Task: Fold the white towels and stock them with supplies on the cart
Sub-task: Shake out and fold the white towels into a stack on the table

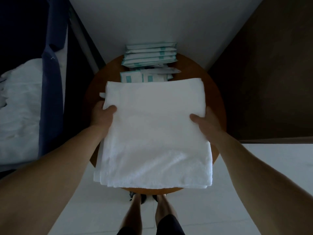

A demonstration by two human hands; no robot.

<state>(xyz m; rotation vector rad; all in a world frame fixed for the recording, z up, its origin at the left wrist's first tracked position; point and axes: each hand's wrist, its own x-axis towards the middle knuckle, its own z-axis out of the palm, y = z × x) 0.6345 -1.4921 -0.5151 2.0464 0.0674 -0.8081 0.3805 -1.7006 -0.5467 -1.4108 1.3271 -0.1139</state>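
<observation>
A folded white towel (154, 133), several layers thick, lies over a round brown table (218, 99) and overhangs its near edge. My left hand (103, 114) grips the towel's left side, thumb on top and fingers hidden underneath. My right hand (205, 122) grips the right side the same way. Behind the towel sits a stack of white packets with teal stripes (149, 55), and smaller teal-marked sachets (145, 76) lie just past the towel's far edge.
At the left stands a cart with a dark blue fabric bag (51, 92) holding crumpled white linen (20, 106). A white wall rises behind the table and a dark brown panel (264, 73) is at the right. My legs stand on pale floor tiles below.
</observation>
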